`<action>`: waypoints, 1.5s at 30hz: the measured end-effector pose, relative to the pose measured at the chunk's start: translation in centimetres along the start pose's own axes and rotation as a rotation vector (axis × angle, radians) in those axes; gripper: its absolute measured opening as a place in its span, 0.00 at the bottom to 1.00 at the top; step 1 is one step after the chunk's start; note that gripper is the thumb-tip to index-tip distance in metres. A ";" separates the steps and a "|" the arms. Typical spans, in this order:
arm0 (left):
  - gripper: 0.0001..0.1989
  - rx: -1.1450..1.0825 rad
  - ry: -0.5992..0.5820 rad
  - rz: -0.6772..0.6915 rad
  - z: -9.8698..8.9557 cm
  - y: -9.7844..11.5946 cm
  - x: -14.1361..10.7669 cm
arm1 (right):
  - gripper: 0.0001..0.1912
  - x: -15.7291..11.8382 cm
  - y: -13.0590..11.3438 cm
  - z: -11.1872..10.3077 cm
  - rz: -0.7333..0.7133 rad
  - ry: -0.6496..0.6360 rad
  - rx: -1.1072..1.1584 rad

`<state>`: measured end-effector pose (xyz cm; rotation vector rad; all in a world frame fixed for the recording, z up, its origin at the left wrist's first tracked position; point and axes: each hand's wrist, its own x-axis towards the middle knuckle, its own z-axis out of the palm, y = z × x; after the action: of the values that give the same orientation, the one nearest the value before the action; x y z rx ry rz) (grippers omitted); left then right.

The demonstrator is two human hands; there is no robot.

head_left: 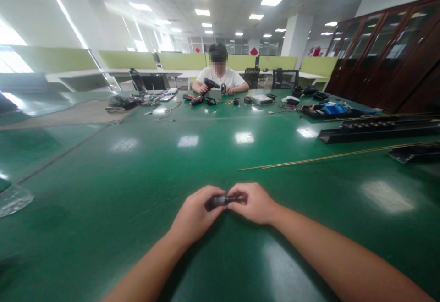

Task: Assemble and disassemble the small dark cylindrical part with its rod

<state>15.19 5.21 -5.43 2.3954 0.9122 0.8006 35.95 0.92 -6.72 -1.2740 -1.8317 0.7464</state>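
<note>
A small dark cylindrical metal part [220,200] with a thinner shaft at its right end lies level between my hands, just above or on the green table. My left hand [197,210] wraps thumb and fingers round the thick end, hiding part of it. Around the thin shaft on the right, the fingers of my right hand [253,203] are closed. The fingertips of both hands nearly meet at the middle of the part. Its exact kind cannot be made out.
Across the green table [154,164] a person [220,75] holds a power drill [209,84]. Thin brass-coloured rods [309,160] and a black metal channel [371,132] lie to the right. Tools and small parts line the far side; a clear plastic item [15,200] sits left.
</note>
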 end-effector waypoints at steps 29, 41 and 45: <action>0.08 -0.016 -0.018 -0.027 -0.3 -0.1 0.0 | 0.06 0.0 0.4 0.1 0.063 -0.010 0.021; 0.09 -0.013 -0.003 -0.022 -0.3 -0.4 -0.1 | 0.06 0.1 0.5 0.2 0.079 -0.006 0.041; 0.10 -0.008 0.015 -0.027 -0.3 -0.5 -0.1 | 0.06 0.1 0.6 0.1 0.092 -0.005 0.044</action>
<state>14.72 5.57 -5.48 2.3687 0.9432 0.8117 36.13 1.15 -7.22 -1.3367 -1.7607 0.8359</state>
